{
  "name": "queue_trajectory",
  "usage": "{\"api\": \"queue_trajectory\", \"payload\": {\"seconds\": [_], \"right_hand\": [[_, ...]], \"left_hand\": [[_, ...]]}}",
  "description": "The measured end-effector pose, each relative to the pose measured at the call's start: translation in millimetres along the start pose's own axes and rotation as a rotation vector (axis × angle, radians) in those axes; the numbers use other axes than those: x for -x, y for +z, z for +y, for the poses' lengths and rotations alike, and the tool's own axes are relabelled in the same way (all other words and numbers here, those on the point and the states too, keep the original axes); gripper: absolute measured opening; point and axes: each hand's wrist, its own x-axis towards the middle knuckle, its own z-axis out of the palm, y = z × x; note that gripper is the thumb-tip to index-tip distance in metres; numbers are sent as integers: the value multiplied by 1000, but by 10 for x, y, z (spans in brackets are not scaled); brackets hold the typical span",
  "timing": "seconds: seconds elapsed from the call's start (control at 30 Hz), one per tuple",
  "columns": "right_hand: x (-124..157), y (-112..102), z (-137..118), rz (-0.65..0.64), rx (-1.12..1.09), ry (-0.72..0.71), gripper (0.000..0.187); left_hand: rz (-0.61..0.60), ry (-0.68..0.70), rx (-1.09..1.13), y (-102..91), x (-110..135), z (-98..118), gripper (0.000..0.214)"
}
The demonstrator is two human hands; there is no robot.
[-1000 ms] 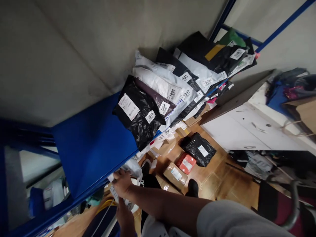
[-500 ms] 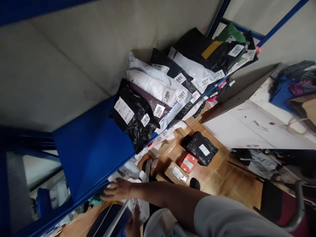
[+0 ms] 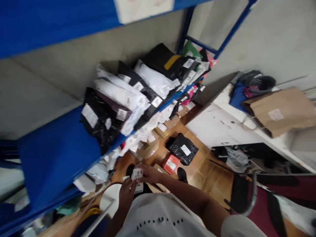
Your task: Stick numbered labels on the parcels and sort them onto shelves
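Low in front of my body, both hands are at a strip of white number stickers [image 3: 138,187]; the top one reads 1010. My left hand [image 3: 126,192] is closed on the strip's left side. My right hand [image 3: 149,173] pinches the upper right edge by the top sticker, its fingertips partly hidden. Up and to the left on the blue shelf [image 3: 59,141], a black plastic parcel [image 3: 98,128] lies at the end of a row of labelled mailers. Beside it are a dark purple mailer [image 3: 112,107] and white mailers [image 3: 118,90].
A lower level holds more mailers [image 3: 98,172]. On the tiled floor lie a black wrapped parcel [image 3: 177,146], a red box [image 3: 170,163] and cardboard boxes. To the right stand a white cabinet [image 3: 209,125] with a paper bag [image 3: 291,108] on top, and a maroon chair [image 3: 261,200].
My right hand, stretched out with fingers spread near the shelf edge before, has drawn back to the sticker strip and closed on it. The view has swung to the right.
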Motion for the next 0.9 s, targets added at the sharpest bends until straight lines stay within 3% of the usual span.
{"api": "queue_trajectory", "payload": {"seconds": [0.07, 0.2, 0.27, 0.37, 0.53, 0.7, 0.8, 0.9], "right_hand": [[773, -551, 207, 8, -200, 29, 63], [2117, -1385, 475, 72, -399, 138, 45], [2642, -1646, 547, 58, -454, 164, 39], [3227, -1834, 646, 39, -532, 241, 31], [3875, -1885, 741, 114, -631, 378, 27], [4311, -2095, 573, 214, -662, 463, 24], [4441, -2195, 398, 241, -656, 517, 22], [4529, -2200, 252, 394, -705, 611, 29]], "left_hand": [[12, 60, -1, 579, 143, 622, 40], [73, 58, -21, 1667, 672, 1857, 39], [18, 90, -59, 2006, 910, 2326, 39], [-66, 94, -99, 2265, 1129, 2751, 40], [-127, 124, -95, 2457, 1284, 3043, 35], [-240, 132, 137, 2590, 1375, 3202, 34], [-325, 150, 253, 2651, 1418, 3152, 42], [-412, 240, 340, 2775, 1487, 2850, 52]]}}
